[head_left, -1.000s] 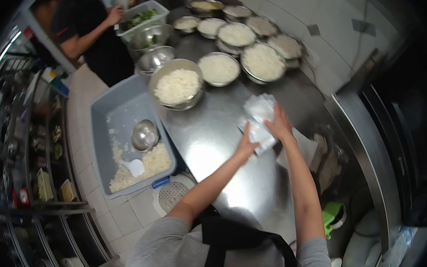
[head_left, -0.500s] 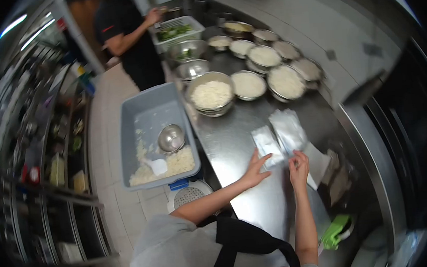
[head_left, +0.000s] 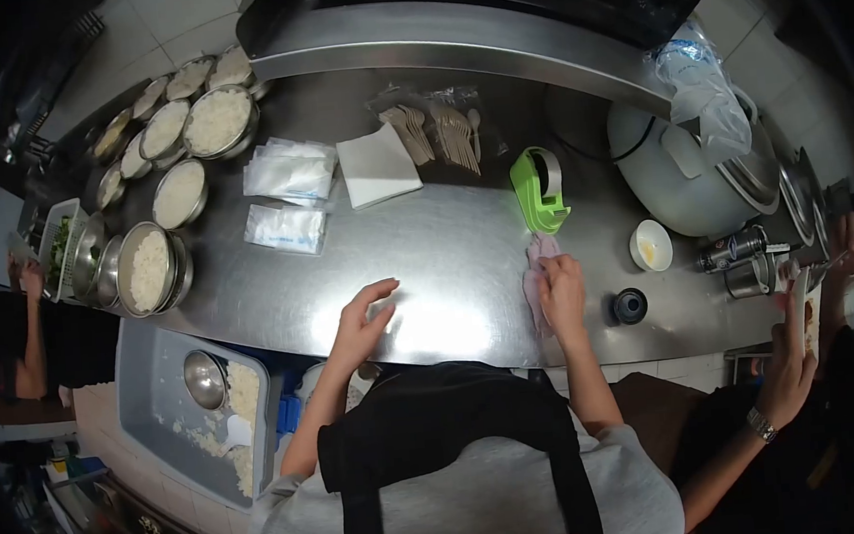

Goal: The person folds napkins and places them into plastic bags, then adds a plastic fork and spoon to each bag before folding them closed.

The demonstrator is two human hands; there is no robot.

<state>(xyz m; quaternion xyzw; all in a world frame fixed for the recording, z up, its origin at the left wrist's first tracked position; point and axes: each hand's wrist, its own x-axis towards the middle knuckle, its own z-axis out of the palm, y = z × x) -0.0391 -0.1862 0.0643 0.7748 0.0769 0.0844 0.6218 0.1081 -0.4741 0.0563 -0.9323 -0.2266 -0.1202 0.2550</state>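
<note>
My right hand [head_left: 562, 295] has its fingers drawn together on a crumpled pink cloth [head_left: 534, 284], which lies on the steel table just below a green tape dispenser [head_left: 539, 196]. Over the bare steel near the front edge, my left hand [head_left: 359, 325] is empty, with thumb and fingers apart. Beyond it lie a small stack of clear plastic bags [head_left: 286, 228] and a larger stack of bags [head_left: 289, 172]. White paper sheets [head_left: 379, 165] rest beside the bags.
Bowls of rice [head_left: 180, 193] crowd the table's left end. A grey tub [head_left: 146, 390] with rice stands below. Wooden cutlery [head_left: 455, 134] lies at the back. On the right are a large pot [head_left: 666, 183], a small bowl [head_left: 650, 246] and another person's hand [head_left: 788, 369].
My view has swung right. My left hand has come away from the plastic bags and hangs free. My right hand has moved from the bags to the pink cloth.
</note>
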